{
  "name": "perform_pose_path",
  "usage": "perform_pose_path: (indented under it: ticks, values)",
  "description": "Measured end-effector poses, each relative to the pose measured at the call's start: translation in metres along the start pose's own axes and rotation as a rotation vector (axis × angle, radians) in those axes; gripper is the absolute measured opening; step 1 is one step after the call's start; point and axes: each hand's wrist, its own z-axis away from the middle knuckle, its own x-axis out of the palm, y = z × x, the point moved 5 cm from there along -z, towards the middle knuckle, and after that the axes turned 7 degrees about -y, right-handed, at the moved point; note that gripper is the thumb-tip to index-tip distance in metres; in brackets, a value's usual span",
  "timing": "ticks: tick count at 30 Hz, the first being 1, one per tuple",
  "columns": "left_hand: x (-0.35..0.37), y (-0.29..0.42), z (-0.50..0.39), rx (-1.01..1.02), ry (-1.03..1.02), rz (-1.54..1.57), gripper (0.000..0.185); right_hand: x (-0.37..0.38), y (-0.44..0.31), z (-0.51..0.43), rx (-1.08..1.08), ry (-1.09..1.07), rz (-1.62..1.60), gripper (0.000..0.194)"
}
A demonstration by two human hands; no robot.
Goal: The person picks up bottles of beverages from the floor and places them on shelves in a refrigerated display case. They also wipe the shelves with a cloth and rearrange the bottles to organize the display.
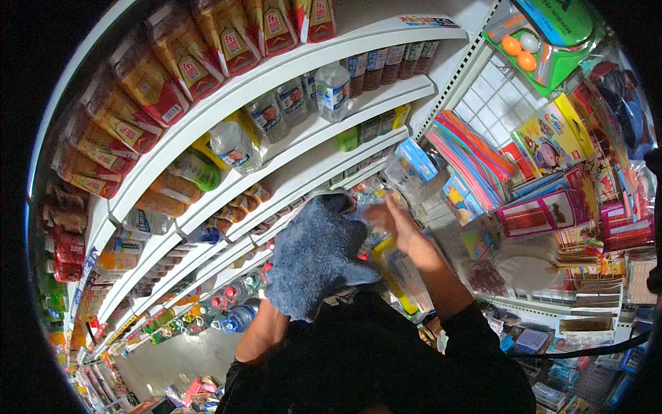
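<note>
A fuzzy blue-grey mitt or cloth (315, 253) covers my left hand (323, 259) down to the wrist. Its fingers are hidden, and a dark shape (337, 202) shows at the far end of the fabric. Just right of it is my bare right hand (395, 222), slightly blurred, fingers apart and nothing visible in its grasp. Behind both hands lie colourful packaged goods (377, 194) and a yellow-edged package (401, 277), partly covered by my right forearm. Clear plastic bottles with picture labels (331, 95) line a white shelf (382, 98) ahead.
Gold-and-red cartons (232, 44) fill the upper shelf. Large bottles with handles (240, 315) stand low on the left. At right, a wire grid (496, 98) carries hanging goods, including a table-tennis set (548, 46) and bundled coloured strips (470, 155). A black cable (584, 353) crosses the lower right.
</note>
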Motion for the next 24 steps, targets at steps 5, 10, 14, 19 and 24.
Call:
perform_pose_path:
  ticks: [5,10,14,19,24]
  values:
    - [-0.008,0.005,0.005,-0.019,0.050,-0.076,0.059,0.078,0.041,0.026,0.215,-0.456,-0.707,0.058]
    - [-0.058,0.072,0.063,-0.073,0.105,-0.263,0.062,0.055,-0.014,0.049,-0.170,-0.339,-0.271,0.010]
    - [-0.101,0.055,0.085,-0.023,0.118,-0.118,0.064,0.042,-0.041,0.048,-0.294,-0.136,0.427,0.018]
    - [-0.134,0.042,0.082,-0.042,0.368,-0.022,0.075,0.043,-0.071,0.048,-0.819,-0.002,0.896,0.031]
    - [-0.087,0.080,0.064,-0.063,0.394,-0.318,0.087,0.029,-0.084,0.050,-0.526,0.003,0.772,0.030]
